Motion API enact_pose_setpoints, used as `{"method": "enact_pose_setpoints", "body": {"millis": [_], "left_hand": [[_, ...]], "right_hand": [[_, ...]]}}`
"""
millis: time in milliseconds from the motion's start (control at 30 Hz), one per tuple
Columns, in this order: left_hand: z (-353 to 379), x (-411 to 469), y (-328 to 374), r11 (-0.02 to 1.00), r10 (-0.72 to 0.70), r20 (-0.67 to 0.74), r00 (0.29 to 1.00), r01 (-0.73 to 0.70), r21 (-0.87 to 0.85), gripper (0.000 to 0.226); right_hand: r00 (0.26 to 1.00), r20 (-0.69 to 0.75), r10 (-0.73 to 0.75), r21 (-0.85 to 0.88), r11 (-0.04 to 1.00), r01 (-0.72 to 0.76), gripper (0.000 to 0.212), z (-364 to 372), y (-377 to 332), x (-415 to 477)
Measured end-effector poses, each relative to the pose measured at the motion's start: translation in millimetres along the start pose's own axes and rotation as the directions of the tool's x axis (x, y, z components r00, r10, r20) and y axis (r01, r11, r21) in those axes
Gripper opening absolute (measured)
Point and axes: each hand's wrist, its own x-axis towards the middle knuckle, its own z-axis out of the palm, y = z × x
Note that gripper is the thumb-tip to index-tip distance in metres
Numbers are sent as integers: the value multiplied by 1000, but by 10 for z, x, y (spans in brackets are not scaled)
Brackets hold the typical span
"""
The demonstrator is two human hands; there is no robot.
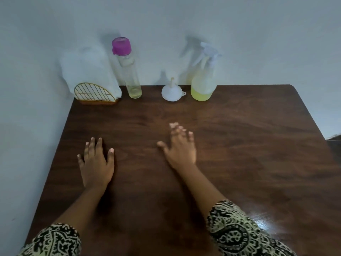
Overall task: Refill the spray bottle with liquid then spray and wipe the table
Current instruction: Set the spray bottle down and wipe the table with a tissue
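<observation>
A clear spray bottle point(203, 78) with a white trigger head stands at the back of the dark wooden table point(239, 145), yellow liquid filling its lower part. Left of it a small white funnel point(171, 91) rests mouth down. Further left stands a tall clear bottle point(129, 71) with a purple cap and a little pale liquid at its bottom. White tissues point(88, 69) sit in a gold wire holder point(94, 94) at the back left corner. My left hand point(96, 161) lies flat on the table, fingers apart. My right hand point(180, 146) hovers over the middle, fingers spread, blurred, holding nothing.
A pale wall runs close behind the objects and along the left side. The table's left edge and rounded back right corner are visible. Patterned sleeves cover both forearms near the bottom of the view.
</observation>
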Motion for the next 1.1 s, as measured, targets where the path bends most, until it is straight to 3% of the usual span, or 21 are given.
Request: {"method": "enact_pose_setpoints", "body": {"millis": [100, 200, 300, 400, 500, 567, 633, 733, 800, 867, 967, 1100], "left_hand": [[10, 14, 0, 1000, 2, -19, 1000, -2, -14, 55], [29, 31, -18, 1000, -2, -34, 999, 2, -24, 53], [37, 35, -21, 998, -14, -68, 998, 9, -68, 49], [35, 43, -49, 982, -73, -129, 989, 48, -184, 43], [6, 30, -83, 933, -189, -172, 967, 122, -340, 40], [-18, 16, -87, 908, -220, -197, 955, 126, -399, 38], [-24, 4, -74, 897, -219, -211, 952, 112, -427, 37], [-23, -17, -74, 888, -217, -219, 951, 99, -450, 37], [-24, -42, -90, 875, -206, -225, 952, 77, -477, 41], [-37, -111, -112, 859, -211, -230, 950, 68, -507, 47], [-37, -291, -153, 836, -243, -239, 940, 78, -543, 48], [-27, -495, -255, 852, -277, -222, 935, 132, -507, 48]], "right_hand": [[946, -86, 312, 20, 950, -312, 80, -102, 590, 188], [898, -23, 440, 65, 897, -438, 84, -173, 555, 360], [956, -32, 293, 67, 955, -291, 87, -63, -70, 478], [999, 13, -29, 87, 996, 28, 86, 82, -828, 422], [930, 95, -356, 48, 934, 353, 77, 150, -1296, 248], [876, 117, -468, 0, 882, 471, 73, 163, -1287, 168], [905, 79, -418, -48, 905, 423, 74, 158, -1062, 180], [995, 0, -101, -61, 993, 101, 77, 87, -504, 212], [997, -4, 77, -34, 996, -78, 72, 16, -187, 167], [989, 24, 145, -12, 989, -145, 71, -21, -121, 82], [995, 28, 94, 5, 996, -94, 74, 61, -478, -90], [960, 72, -269, 42, 963, 266, 82, 290, -1246, -480]]}}
